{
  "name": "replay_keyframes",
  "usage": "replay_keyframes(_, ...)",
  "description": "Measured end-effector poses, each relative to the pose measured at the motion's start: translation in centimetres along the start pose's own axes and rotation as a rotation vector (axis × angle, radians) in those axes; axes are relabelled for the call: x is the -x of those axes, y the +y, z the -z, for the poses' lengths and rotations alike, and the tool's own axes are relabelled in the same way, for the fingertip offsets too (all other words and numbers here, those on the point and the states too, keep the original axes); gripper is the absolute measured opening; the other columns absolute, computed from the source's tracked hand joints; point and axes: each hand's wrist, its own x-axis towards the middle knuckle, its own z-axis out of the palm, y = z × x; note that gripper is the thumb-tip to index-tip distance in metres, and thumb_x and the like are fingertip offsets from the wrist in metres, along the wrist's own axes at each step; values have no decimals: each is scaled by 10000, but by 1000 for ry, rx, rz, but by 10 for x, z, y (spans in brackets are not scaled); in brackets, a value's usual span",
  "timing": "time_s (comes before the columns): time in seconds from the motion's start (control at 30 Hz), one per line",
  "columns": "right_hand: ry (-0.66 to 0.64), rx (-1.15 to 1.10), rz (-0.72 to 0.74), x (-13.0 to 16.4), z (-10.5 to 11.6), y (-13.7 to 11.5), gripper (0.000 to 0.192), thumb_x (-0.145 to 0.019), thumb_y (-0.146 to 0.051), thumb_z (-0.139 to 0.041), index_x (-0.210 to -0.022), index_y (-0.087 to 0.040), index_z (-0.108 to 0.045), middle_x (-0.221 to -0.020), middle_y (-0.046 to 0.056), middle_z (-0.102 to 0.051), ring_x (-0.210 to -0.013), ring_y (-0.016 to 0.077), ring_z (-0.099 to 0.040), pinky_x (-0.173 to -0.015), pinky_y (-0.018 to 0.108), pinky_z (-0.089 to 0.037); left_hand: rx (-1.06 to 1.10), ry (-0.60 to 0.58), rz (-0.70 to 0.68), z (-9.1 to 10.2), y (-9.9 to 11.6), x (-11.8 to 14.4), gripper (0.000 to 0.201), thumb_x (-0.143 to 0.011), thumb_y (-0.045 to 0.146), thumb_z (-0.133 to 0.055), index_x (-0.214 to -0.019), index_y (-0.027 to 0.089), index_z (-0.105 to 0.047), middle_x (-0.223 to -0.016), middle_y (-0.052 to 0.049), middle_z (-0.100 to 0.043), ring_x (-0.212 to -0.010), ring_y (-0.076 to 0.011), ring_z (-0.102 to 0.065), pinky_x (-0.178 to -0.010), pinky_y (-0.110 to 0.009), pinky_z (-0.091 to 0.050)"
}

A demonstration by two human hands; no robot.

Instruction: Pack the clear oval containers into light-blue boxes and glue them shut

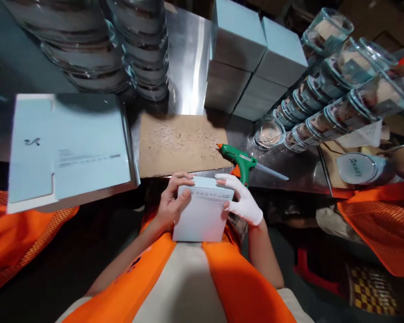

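I see a pale blue box [204, 215] held close against my orange vest [235, 282], just below the counter [188, 49] edge. My left hand [171, 202], bare, has its grip closed on the box's left side, thumb on top. My right hand [244, 199], in a white glove, is clamped on the right upper corner. Just beyond on the counter: a green glue gun [240, 161] beside a brown cardboard sheet [180, 143]. Left, flat blue box blanks [70, 143]. Further back, stacked blue boxes [252, 58], rows of glass jars [336, 89] to the right, stacked lids [121, 49] far left.
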Motion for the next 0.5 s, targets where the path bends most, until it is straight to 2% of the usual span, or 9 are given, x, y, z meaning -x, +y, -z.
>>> replay_keyframes(0.07,-5,44,51,-1,-5,2,391,-937,-573,-832,-1221,-305,-820,-1483,98,-702,-1393,282,-640,-1222,494,-478,-90,-51,-45,3,4,-2,223,-1036,454,-718,-1005,240,-776,-1178,-84,-705,-1208,-263,-711,-1063,-430,-574)
replay_keyframes(0.13,13,38,70,-3,-11,6,274,-985,-510,-793,-1163,-305,-829,-1452,89,-720,-1358,269,-663,-1190,493,-509,-115,-73,-55,5,8,-4,239,-1033,448,-717,-982,230,-802,-1169,-102,-704,-1214,-288,-707,-1064,-461,-573)
replay_keyframes(0.23,102,38,80,0,-19,14,246,-998,-503,-774,-1097,-283,-820,-1410,95,-728,-1353,278,-667,-1182,495,-525,-123,-91,-52,5,13,-5,248,-1018,446,-732,-958,221,-818,-1145,-116,-707,-1209,-301,-707,-1088,-486,-557)
replay_keyframes(0.27,143,29,83,3,-20,17,295,-996,-535,-768,-1148,-284,-800,-1463,106,-696,-1379,293,-656,-1180,503,-533,-125,-79,-35,5,14,-6,263,-1004,462,-747,-938,217,-818,-1139,-121,-712,-1204,-308,-711,-1087,-488,-556)
replay_keyframes(0.33,246,10,102,15,-24,24,558,-979,-651,-736,-1421,-316,-671,-1656,143,-535,-1458,341,-611,-1149,532,-571,-122,4,7,7,17,-10,287,-969,495,-781,-905,216,-807,-1130,-116,-724,-1188,-308,-722,-1066,-466,-559)
replay_keyframes(0.4,381,143,152,32,-28,35,861,-950,-710,-731,-1665,-359,-406,-1777,170,-337,-1538,396,-532,-1134,583,-588,-124,178,46,7,22,-16,264,-965,482,-787,-913,224,-789,-1139,-89,-731,-1190,-274,-718,-1063,-407,-545)
replay_keyframes(0.43,442,291,205,42,-31,41,963,-926,-698,-767,-1712,-383,-310,-1787,166,-302,-1560,417,-499,-1146,615,-575,-121,295,69,6,24,-19,252,-963,477,-791,-929,227,-779,-1134,-70,-729,-1173,-245,-711,-1047,-364,-539)
replay_keyframes(0.47,485,479,282,51,-34,49,1005,-893,-665,-816,-1715,-410,-299,-1767,149,-329,-1562,428,-484,-1173,651,-542,-110,403,112,3,27,-23,261,-954,488,-798,-949,229,-770,-1106,-50,-725,-1112,-214,-706,-994,-319,-543)
replay_keyframes(0.5,515,678,374,60,-36,58,979,-858,-608,-868,-1681,-448,-362,-1715,118,-409,-1538,428,-497,-1201,684,-499,-84,482,186,-1,30,-27,300,-935,521,-809,-968,227,-760,-1056,-34,-717,-1012,-188,-695,-909,-281,-550)
